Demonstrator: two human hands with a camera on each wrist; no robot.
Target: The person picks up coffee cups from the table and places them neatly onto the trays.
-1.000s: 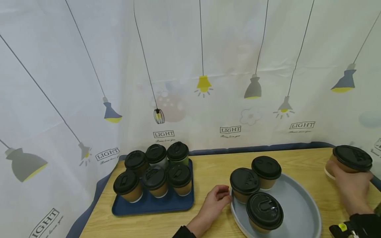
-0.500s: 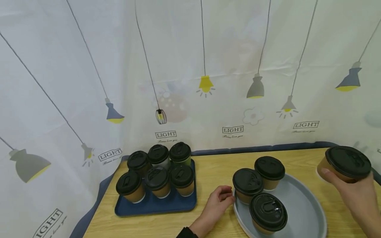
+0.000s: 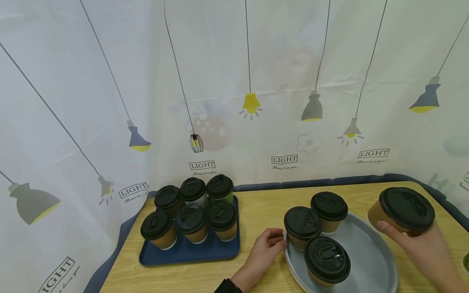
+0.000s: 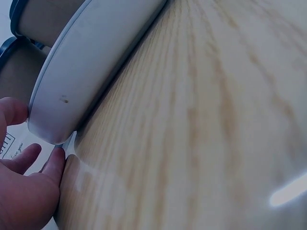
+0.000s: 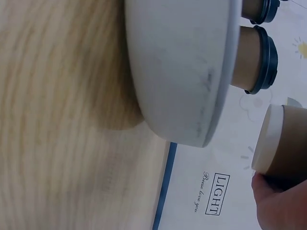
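Note:
My right hand [image 3: 421, 244] holds a brown paper coffee cup [image 3: 381, 217] with a black lid, tilted, above the right rim of a round grey tray [image 3: 370, 254]. In the right wrist view the white base of this held cup [image 5: 268, 139] shows off the table. My left hand [image 3: 261, 252] grips the tray's left edge; in the left wrist view its fingertips [image 4: 14, 111] meet the rim and lower side. Three lidded cups stand on the tray: a left one [image 3: 302, 228], a back one [image 3: 329, 211] and a front one [image 3: 327, 260].
To the left, a dark blue rectangular tray [image 3: 187, 258] bears several black-lidded cups in two rows. Both trays sit on a wooden table [image 3: 258, 207]. A pale curtain printed with lamps [image 3: 234, 122] hangs behind and at the left. A green bit shows at the right edge.
My right hand has brought its cup leftward from the table's right side to over the round tray's rim, tilting it. The left hand stays at the tray's edge; the standing cups have not moved.

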